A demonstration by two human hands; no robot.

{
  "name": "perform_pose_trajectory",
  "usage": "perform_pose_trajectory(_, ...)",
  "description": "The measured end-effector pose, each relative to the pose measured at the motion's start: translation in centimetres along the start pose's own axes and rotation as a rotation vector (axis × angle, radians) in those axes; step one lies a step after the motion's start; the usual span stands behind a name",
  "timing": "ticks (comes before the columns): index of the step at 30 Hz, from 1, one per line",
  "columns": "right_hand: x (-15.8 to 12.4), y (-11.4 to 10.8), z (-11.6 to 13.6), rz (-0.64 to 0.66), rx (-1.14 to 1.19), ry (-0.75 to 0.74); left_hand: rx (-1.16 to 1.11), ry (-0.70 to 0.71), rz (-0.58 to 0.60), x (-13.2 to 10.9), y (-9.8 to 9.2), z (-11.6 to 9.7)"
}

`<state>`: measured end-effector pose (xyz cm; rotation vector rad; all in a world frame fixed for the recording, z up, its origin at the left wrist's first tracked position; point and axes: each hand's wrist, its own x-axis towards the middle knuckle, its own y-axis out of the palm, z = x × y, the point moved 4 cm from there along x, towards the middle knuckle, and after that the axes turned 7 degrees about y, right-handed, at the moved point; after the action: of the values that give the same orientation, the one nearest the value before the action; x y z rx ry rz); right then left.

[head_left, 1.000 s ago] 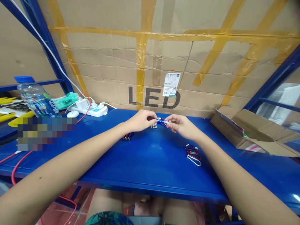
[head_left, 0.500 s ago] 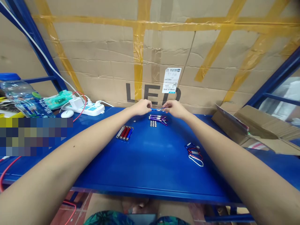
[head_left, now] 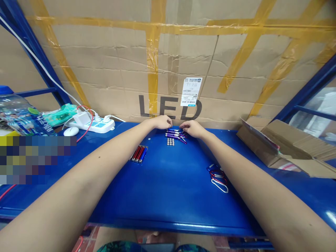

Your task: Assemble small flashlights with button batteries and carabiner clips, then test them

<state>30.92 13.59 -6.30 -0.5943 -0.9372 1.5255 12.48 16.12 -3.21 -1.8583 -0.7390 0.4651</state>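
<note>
At the back of the blue table a slim blue penlight [head_left: 172, 130] lies crosswise, just behind a row of purple penlights [head_left: 174, 135] with carabiner clips at their right ends. My right hand [head_left: 193, 128] has its fingers closed at the blue penlight's right end, partly hiding it. My left hand [head_left: 162, 122] is just above the left end, fingers loosely bent and apart, seemingly off the penlight. Small silver button cells [head_left: 170, 141] sit in a neat grid in front. Left of them are several red, blue and silver tubes [head_left: 139, 154]; loose carabiners [head_left: 218, 180] lie near my right forearm.
A large cardboard box [head_left: 118, 70] walls off the table's back. On the left stand a white power strip [head_left: 101, 126] with cables, a white mouse [head_left: 71, 131] and a plastic bottle [head_left: 23, 115]. An open carton [head_left: 273, 150] is at the right.
The blue penlight, held between both hands before, has come down beside the purple ones. My left hand's fingers have eased away from its left end.
</note>
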Motion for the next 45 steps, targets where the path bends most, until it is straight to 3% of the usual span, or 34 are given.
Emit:
perform_pose_trajectory(4,-0.7,0.0,0.9,0.019,-0.027,-0.091,-0.051,0.096,-0.030,0.0,0.3,0.1)
perform_pose_trajectory(8,-1.5,0.0,1.5,0.022,-0.045,-0.068,-0.065,0.137,-0.043,-0.3,0.7,0.1)
perform_pose_trajectory(16,-2.1,0.2,1.6,-0.002,-0.040,-0.095,-0.046,0.120,-0.061,-0.7,0.9,-0.5)
perform_pose_trajectory(29,-1.7,0.6,1.6,0.026,-0.013,-0.126,-0.089,0.113,-0.060,-0.9,1.1,0.3)
perform_pose_trajectory(37,-2.0,0.4,1.2,0.000,0.123,-0.031,-0.047,0.086,-0.096,-1.1,1.1,-0.1)
perform_pose_trajectory(42,-3.1,-1.5,1.6,-0.092,0.123,-0.031,-0.016,0.076,-0.245,-4.1,-0.5,-1.0)
perform_pose_trajectory(45,-5.4,-2.6,4.5,-0.125,0.054,-0.038,0.047,0.126,-0.249,-8.0,-1.9,-2.0)
